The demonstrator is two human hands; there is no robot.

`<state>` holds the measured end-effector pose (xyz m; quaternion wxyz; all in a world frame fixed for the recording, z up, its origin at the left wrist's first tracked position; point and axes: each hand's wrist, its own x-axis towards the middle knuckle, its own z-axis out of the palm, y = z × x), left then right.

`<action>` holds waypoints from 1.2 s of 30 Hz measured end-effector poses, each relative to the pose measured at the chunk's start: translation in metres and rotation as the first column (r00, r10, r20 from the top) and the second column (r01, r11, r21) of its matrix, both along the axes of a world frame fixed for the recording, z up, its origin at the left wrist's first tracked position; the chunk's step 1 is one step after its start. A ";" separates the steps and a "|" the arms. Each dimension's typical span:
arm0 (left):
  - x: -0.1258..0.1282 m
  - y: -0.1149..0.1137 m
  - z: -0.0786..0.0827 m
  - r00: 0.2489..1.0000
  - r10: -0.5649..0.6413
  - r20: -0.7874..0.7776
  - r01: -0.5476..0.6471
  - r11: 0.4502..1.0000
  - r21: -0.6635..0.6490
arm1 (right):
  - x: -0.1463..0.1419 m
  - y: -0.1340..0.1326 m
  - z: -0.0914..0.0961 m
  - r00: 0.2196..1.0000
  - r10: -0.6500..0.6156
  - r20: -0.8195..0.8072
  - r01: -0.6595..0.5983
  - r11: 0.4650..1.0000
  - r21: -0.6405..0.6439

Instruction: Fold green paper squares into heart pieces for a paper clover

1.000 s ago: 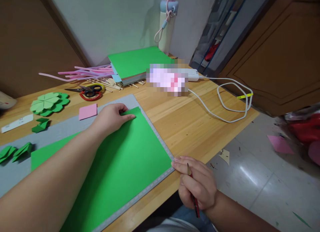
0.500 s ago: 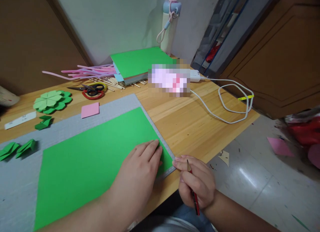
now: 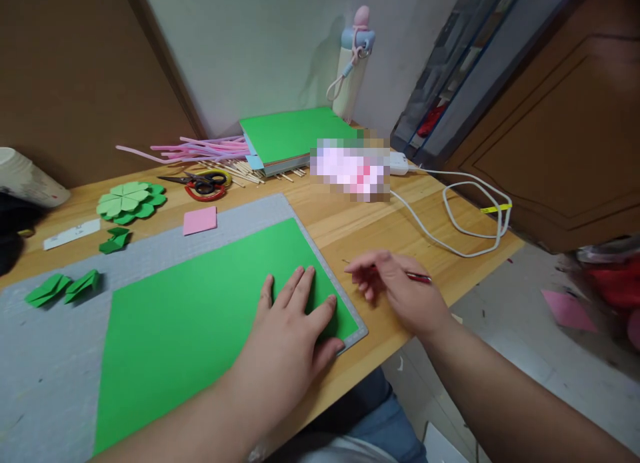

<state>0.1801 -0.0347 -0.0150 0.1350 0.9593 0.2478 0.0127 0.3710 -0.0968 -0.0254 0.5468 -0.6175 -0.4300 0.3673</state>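
A large green paper sheet (image 3: 200, 316) lies on a grey cutting mat (image 3: 45, 356) on the wooden table. My left hand (image 3: 293, 333) rests flat on the sheet's near right corner, fingers spread. Just right of the mat, above the bare wood, my right hand (image 3: 395, 290) is closed around a red pencil (image 3: 417, 276) whose tip points left toward the sheet's right edge.
Folded green paper pieces (image 3: 63, 286) and a green paper clover (image 3: 131, 201) lie at the left. A pink square note (image 3: 200, 220), scissors (image 3: 200, 181), sticks, pink pipe cleaners (image 3: 195, 146), a paper stack (image 3: 295, 136), a bottle (image 3: 354, 70) and a white cable (image 3: 450, 216) sit behind.
My left hand slid from the sheet's far corner down to its near right corner and flattened. My right hand rose from the table's front edge with the pencil, which now points left.
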 end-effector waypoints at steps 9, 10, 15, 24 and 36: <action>0.004 0.000 -0.001 1.000 -0.023 -0.020 0.023 1.000 0.015 | -0.008 0.037 -0.009 0.978 -0.061 0.200 0.068 0.997 -0.026; 0.004 0.001 -0.001 0.999 -0.026 -0.021 0.027 0.999 0.018 | -0.008 0.036 -0.010 0.964 -0.092 0.251 0.094 0.996 0.006; 0.003 0.001 -0.003 0.999 -0.034 -0.007 0.035 0.998 0.042 | -0.009 0.035 -0.013 0.937 -0.093 0.337 0.095 0.995 0.013; 0.004 -0.001 -0.004 0.999 -0.038 0.009 0.038 0.998 0.059 | -0.010 0.035 -0.015 0.930 -0.077 0.359 0.076 0.997 0.016; 0.003 0.000 -0.005 0.999 -0.042 0.006 0.041 0.998 0.057 | -0.010 0.035 -0.014 0.922 -0.089 0.377 0.093 0.996 0.008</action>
